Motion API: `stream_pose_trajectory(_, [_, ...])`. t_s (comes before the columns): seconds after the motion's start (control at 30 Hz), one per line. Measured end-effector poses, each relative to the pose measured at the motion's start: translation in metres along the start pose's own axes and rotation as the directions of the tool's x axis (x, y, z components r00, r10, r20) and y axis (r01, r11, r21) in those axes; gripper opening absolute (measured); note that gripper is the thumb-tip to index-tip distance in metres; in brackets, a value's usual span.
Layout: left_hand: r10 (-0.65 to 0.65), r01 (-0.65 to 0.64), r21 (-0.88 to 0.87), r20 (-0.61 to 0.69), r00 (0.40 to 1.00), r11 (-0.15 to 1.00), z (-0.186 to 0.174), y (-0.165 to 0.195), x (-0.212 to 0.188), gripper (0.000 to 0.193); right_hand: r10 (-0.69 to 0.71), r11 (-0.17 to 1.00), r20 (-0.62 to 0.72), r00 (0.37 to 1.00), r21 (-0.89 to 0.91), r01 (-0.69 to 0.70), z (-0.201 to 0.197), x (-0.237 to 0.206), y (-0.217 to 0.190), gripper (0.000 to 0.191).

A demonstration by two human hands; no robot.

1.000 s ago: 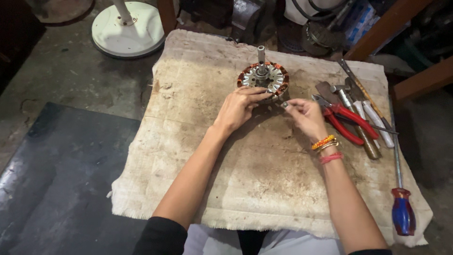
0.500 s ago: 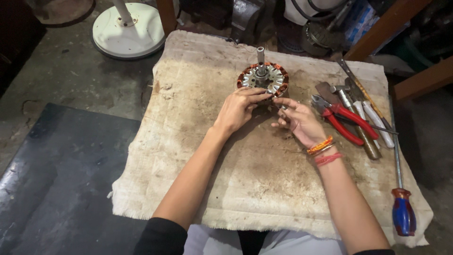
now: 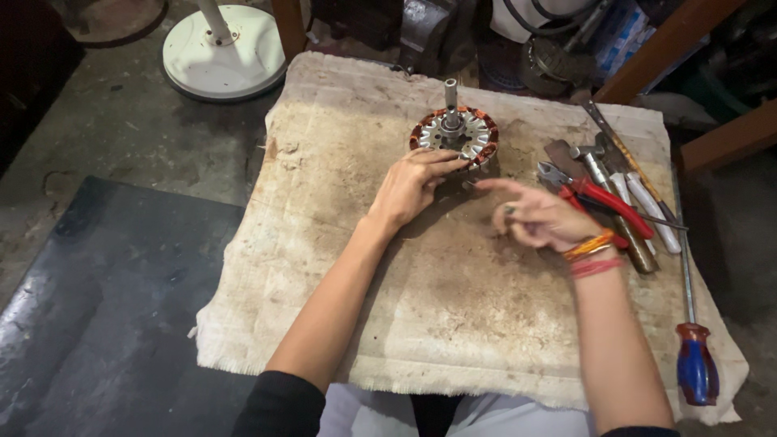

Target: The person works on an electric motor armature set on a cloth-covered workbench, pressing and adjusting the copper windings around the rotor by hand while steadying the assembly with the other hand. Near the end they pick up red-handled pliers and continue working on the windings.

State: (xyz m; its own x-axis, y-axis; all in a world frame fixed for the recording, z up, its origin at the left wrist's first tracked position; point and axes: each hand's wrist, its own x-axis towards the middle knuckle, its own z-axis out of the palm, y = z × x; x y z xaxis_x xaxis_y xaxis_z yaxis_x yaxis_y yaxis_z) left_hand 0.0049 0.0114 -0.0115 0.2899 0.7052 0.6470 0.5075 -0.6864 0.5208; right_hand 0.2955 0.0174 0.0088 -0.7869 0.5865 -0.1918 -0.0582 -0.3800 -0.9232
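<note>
Resting on a dirty cloth (image 3: 324, 267), one round motor part (image 3: 454, 136) with copper wire coils sits near the far edge. The left hand (image 3: 409, 186) touches its near rim, fingers (image 3: 441, 159) spread a little. The right hand (image 3: 538, 217) hangs just beside it, blurry, one finger pointing, holding nothing I can see. To the right lie one red pliers (image 3: 603, 202), one hammer (image 3: 607, 202) and one blue and red screwdriver (image 3: 696, 368). One white fan base (image 3: 222, 53) stands on the floor.

Soft, even light is falling on the pale cloth (image 3: 324, 267), while the floor at nine o'clock and clutter at twelve are sinking into gloom. The right hand (image 3: 538, 217) is smearing with motion blur; the left hand (image 3: 409, 184) is casting a faint shadow.
</note>
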Motion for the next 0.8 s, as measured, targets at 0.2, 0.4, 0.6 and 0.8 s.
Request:
stream_pose_trajectory(0.2, [0.032, -0.031, 0.059, -0.012, 0.999, 0.998, 0.003, -0.001, 0.0, 0.054, -0.172, 0.841, -0.457, 0.873, -0.529, -0.111, -0.022, -0.009, -0.007, 0.054])
stream_pose_trajectory(0.4, [0.02, -0.02, 0.013, -0.03, 0.999, 1.0, 0.002, -0.001, -0.001, 0.049, -0.605, 0.446, -0.393, 0.692, -0.888, -0.114, -0.013, 0.017, 0.018, 0.017])
stream_pose_trajectory(0.6, [0.012, -0.011, 0.028, -0.029, 1.0, 1.0, 0.0, 0.001, 0.0, 0.05, -0.732, 0.432, -0.513, 0.448, -0.858, -0.277, 0.006, 0.041, 0.031, 0.016])
stream_pose_trajectory(0.8, [0.017, -0.017, 0.005, -0.029, 0.999, 1.0, -0.003, 0.005, 0.001, 0.049, -0.84, 0.39, -0.456, 0.295, -0.884, -0.257, 0.025, 0.054, 0.029, 0.015])
